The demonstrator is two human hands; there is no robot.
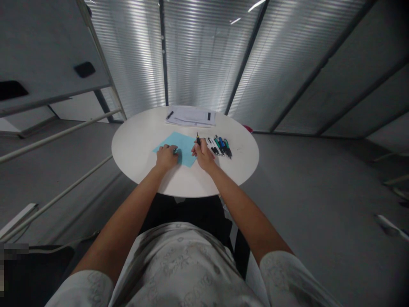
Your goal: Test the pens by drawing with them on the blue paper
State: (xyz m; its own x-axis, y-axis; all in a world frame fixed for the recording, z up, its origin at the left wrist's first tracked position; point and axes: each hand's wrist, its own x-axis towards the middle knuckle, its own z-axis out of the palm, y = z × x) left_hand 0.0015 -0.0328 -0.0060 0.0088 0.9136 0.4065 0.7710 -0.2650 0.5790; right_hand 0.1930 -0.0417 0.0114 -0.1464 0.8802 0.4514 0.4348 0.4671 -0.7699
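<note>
A light blue sheet of paper [184,158] lies turned at an angle on the round white table [137,140]. On its left part rests my left hand [166,157], fingers curled, with a small dark thing at the thumb side too small to name. Over the sheet's right edge, my right hand [204,155] is closed around a dark pen [198,139] with a yellowish band, its upper end pointing away from me. Just right of that hand several pens [221,146] lie side by side, white, black, blue and green ones among them.
A stack of printed papers [190,117] lies at the table's far edge, with a dark pen [170,115] on its left side. Pale metal rails [64,130] stand to the left. Behind the table are glass panels with blinds [204,55].
</note>
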